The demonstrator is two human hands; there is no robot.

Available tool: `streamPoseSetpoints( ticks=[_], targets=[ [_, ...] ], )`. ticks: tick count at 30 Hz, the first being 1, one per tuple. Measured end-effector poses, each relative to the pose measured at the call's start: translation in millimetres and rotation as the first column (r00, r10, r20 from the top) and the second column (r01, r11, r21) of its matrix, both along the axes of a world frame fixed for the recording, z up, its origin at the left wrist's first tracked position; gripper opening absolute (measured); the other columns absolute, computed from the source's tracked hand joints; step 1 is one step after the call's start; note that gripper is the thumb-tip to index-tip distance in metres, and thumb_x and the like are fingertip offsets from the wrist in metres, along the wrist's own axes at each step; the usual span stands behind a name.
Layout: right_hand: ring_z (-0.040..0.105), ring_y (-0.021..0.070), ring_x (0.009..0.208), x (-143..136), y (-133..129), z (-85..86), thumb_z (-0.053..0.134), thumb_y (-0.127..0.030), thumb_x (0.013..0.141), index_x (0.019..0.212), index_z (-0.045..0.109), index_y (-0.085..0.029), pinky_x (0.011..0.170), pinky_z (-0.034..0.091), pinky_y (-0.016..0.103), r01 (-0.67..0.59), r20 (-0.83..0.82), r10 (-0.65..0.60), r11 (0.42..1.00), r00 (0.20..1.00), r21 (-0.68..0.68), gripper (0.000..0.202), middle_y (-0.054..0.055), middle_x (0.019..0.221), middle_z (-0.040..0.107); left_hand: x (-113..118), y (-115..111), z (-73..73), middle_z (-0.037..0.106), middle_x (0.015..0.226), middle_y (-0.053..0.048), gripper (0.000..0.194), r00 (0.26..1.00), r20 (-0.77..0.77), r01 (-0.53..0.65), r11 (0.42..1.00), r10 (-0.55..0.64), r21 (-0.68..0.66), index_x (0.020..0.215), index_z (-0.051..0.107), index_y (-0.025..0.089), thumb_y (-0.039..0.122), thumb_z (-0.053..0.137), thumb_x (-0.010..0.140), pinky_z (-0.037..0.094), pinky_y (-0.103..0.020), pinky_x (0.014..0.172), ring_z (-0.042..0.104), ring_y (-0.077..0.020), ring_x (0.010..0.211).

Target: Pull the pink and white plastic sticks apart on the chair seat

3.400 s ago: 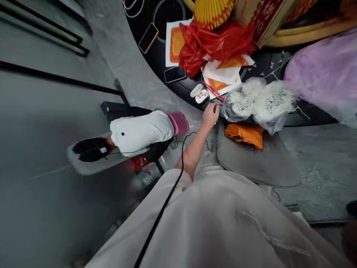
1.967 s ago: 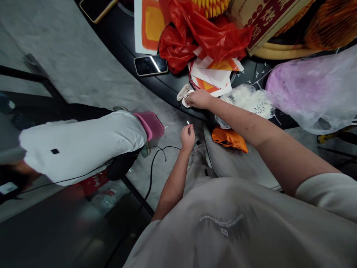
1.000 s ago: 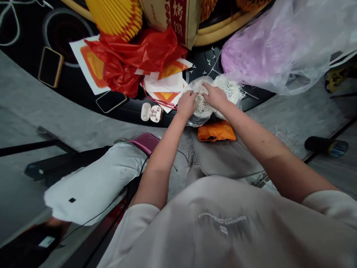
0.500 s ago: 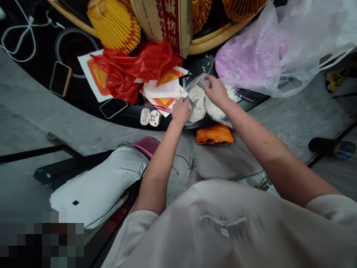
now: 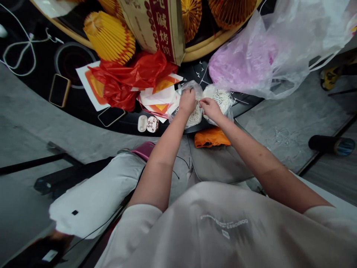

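Two clear plastic bags of small white pieces lie side by side at the table's near edge. My left hand (image 5: 188, 100) is over the left bag (image 5: 194, 119), its fingers bent down onto the crumpled plastic at the bag's far end. Thumb and fingers of my right hand (image 5: 211, 109) are pinched together between the two bags; whatever they hold is too small to make out. The right bag (image 5: 221, 97) is partly behind my right hand. Left of my left hand are white and orange printed papers (image 5: 158, 96).
On the black table (image 5: 128, 124) lie red plastic (image 5: 134, 76), two phones, an open earbud case (image 5: 147, 123) and white cable. Behind stand a paper bag (image 5: 156, 29) and yellow pleated ornaments. A pink-filled plastic bag (image 5: 242, 67) lies right. An orange pouch (image 5: 212, 137) rests on the chair.
My left hand has moved up and right onto the left bag. My right hand has come down from that bag's far edge to between the bags. The view has shifted slightly.
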State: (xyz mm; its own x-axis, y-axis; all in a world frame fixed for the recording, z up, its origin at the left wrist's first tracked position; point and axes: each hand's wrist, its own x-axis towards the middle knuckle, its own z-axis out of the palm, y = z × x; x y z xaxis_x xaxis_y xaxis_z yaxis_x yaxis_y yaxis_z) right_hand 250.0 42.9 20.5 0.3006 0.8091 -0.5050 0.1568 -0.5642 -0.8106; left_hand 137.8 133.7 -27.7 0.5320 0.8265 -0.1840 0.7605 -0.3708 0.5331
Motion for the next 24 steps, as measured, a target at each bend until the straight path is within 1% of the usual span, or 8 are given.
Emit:
streamPoseSetpoints(
  ticks=[4, 6, 8, 10, 13, 15, 20, 24],
  targets=[
    [0.052, 0.0065, 0.047, -8.6, -4.0, 4.8, 0.052, -0.031, 0.090, 0.091, 0.063, -0.018, 0.046, 0.044, 0.019, 0.036, -0.157, -0.045, 0.997, 0.987, -0.063, 0.017, 0.002, 0.083, 0.069, -4.4, -0.9, -0.4, 0.053, 0.130, -0.021, 0.037, 0.997, -0.079, -0.022, 1.000, 0.022, 0.003, 0.117, 0.058, 0.012, 0.021, 0.069, 0.082, 0.044, -0.047, 0.106, 0.052, -0.0337, 0.124],
    [0.056, 0.0072, 0.049, -15.2, -0.6, 4.5, 0.053, -0.031, 0.090, 0.091, 0.063, -0.018, 0.048, 0.047, 0.020, 0.038, -0.258, -0.064, 0.994, 0.964, -0.105, 0.017, 0.002, 0.082, 0.069, -4.3, 0.7, -4.6, 0.055, 0.128, -0.020, 0.032, 0.994, -0.108, -0.018, 1.000, 0.016, -0.013, 0.114, 0.060, 0.013, 0.021, 0.066, 0.083, 0.045, -0.049, 0.105, 0.053, -0.0339, 0.123],
    [0.060, 0.0085, 0.052, -20.9, 7.1, 0.7, 0.053, -0.030, 0.089, 0.088, 0.062, -0.018, 0.052, 0.050, 0.020, 0.071, -0.319, -0.115, 0.987, 0.941, -0.146, 0.015, 0.002, 0.079, 0.068, -2.7, 3.6, -9.3, 0.058, 0.124, -0.019, 0.030, 0.993, -0.121, -0.015, 1.000, 0.012, -0.025, 0.113, 0.060, 0.013, 0.019, 0.064, 0.084, 0.046, -0.050, 0.103, 0.055, -0.0341, 0.121],
    [0.059, 0.0084, 0.054, -23.8, 17.1, -5.6, 0.052, -0.027, 0.089, 0.084, 0.060, -0.017, 0.053, 0.049, 0.020, 0.141, -0.327, -0.194, 0.974, 0.925, -0.179, 0.013, 0.001, 0.076, 0.065, -0.8, 6.3, -12.6, 0.062, 0.117, -0.019, 0.029, 0.991, -0.134, -0.011, 0.999, 0.006, -0.043, 0.111, 0.061, 0.012, 0.017, 0.064, 0.083, 0.047, -0.050, 0.100, 0.058, -0.0342, 0.116],
    [0.056, 0.0077, 0.057, -21.8, 29.2, -14.5, 0.051, -0.026, 0.090, 0.085, 0.059, -0.018, 0.054, 0.046, 0.019, 0.256, -0.307, -0.305, 0.948, 0.901, -0.188, 0.012, 0.000, 0.078, 0.063, -0.2, 7.8, -13.8, 0.066, 0.104, -0.017, 0.023, 0.990, -0.144, -0.011, 0.997, 0.001, -0.070, 0.104, 0.064, 0.012, 0.015, 0.063, 0.082, 0.049, -0.045, 0.095, 0.062, -0.0330, 0.107],
    [0.056, 0.0076, 0.062, -17.9, 32.6, -17.2, 0.052, -0.027, 0.090, 0.087, 0.059, -0.018, 0.058, 0.045, 0.019, 0.318, -0.310, -0.361, 0.931, 0.880, -0.182, 0.012, -0.001, 0.082, 0.062, -1.9, 6.5, -12.8, 0.067, 0.103, -0.017, 0.018, 0.990, -0.140, -0.015, 0.997, 0.004, -0.076, 0.100, 0.065, 0.011, 0.015, 0.059, 0.084, 0.049, -0.043, 0.094, 0.063, -0.0312, 0.105],
    [0.055, 0.0082, 0.067, -10.6, 30.5, -15.1, 0.048, -0.035, 0.094, 0.088, 0.058, -0.018, 0.066, 0.046, 0.021, 0.408, -0.403, -0.475, 0.880, 0.782, -0.244, 0.021, 0.001, 0.089, 0.062, -12.4, -1.5, -7.7, 0.067, 0.111, -0.016, 0.020, 0.996, -0.082, -0.037, 0.997, 0.032, -0.063, 0.102, 0.067, 0.010, 0.019, 0.055, 0.089, 0.046, -0.038, 0.097, 0.062, -0.0269, 0.106],
    [0.062, 0.0122, 0.076, -9.2, 28.8, -14.7, 0.040, -0.042, 0.098, 0.091, 0.059, -0.017, 0.074, 0.051, 0.026, 0.422, -0.529, -0.520, 0.854, 0.671, -0.305, 0.032, 0.004, 0.092, 0.065, -23.4, -6.3, -1.8, 0.069, 0.109, -0.015, 0.026, 0.992, -0.024, -0.123, 0.992, 0.123, -0.033, 0.109, 0.068, 0.010, 0.024, 0.054, 0.092, 0.045, -0.034, 0.099, 0.062, -0.0249, 0.107]
  ],
)
